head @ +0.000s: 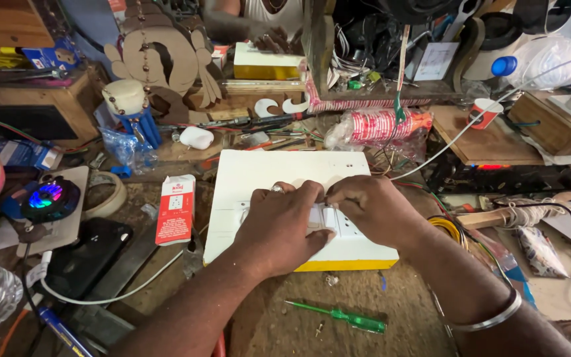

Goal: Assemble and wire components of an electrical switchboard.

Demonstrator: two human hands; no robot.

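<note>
Board (285, 173) sits at centre; left hand (284, 228) and right hand (373, 210) both press fingertips on white switch plate (330, 221), no closed grasp; looks light, stiff, brittle plastic, so hold by edges; screwdriver (338, 317) at 6 o'clock.

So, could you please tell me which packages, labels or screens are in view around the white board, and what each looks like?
Red carton: left of the white board, small upright box, red with a white panel.
Phone: farther left, flat black slab, screen dark.
Cup sleeve: behind the board, clear bag of red-and-white cups lying sideways.
Yellow box: at the back, white top, yellow side.
Blue packet: far left, flat.
</note>
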